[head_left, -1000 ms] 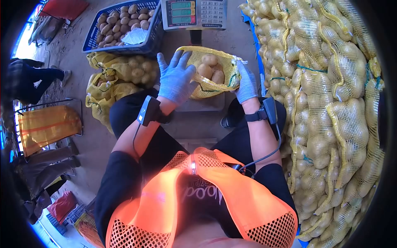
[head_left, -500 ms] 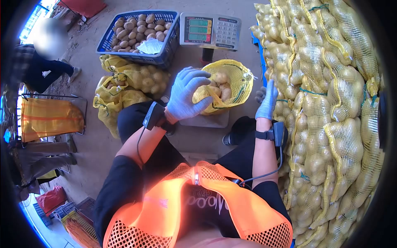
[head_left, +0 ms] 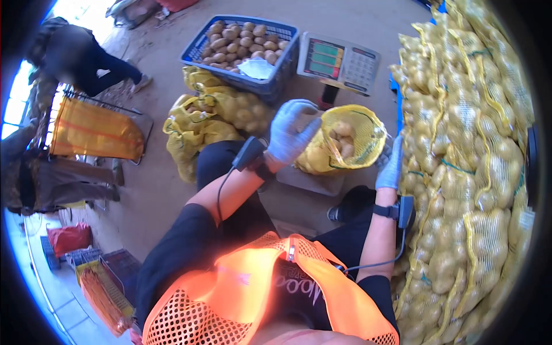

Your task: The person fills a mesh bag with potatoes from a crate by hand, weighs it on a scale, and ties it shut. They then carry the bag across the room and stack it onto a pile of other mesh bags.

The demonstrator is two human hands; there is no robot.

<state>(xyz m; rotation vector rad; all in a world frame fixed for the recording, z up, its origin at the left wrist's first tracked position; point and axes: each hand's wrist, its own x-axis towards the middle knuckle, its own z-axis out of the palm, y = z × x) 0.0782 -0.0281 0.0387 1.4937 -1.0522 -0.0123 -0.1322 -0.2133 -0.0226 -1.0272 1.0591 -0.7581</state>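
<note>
scale [head_left: 339, 62]: landmark here; green displays on left half of panel, keypad on right half, panel held up on a post
mesh bag [head_left: 372, 135]: yellow, on the scale's platform [head_left: 310, 183], on the wearer's side of the panel; mouth wide, leaning right
potatoes in bag [head_left: 344, 141]: several, down inside the mesh bag on the scale
left hand [head_left: 290, 132]: gloved, at left of the scale's platform, just beside the bag rim; fingers curved, thumb spread away from them, grip holds nothing; contact with rim cannot tell
right hand [head_left: 391, 164]: gloved, right of the scale's platform, near the bag rim; hand spread flat, fingers long, nothing held; contact cannot tell
blue crate [head_left: 276, 84]: left of the scale's panel, full of potatoes, white sheet [head_left: 257, 68] on top
filled bags [head_left: 244, 112]: yellow mesh, left of the scale, on the floor, near the crate
bag stack [head_left: 454, 190]: packed yellow mesh bags, right of the scale, piled high
person [head_left: 106, 63]: dark trousers, well left of the scale
</note>
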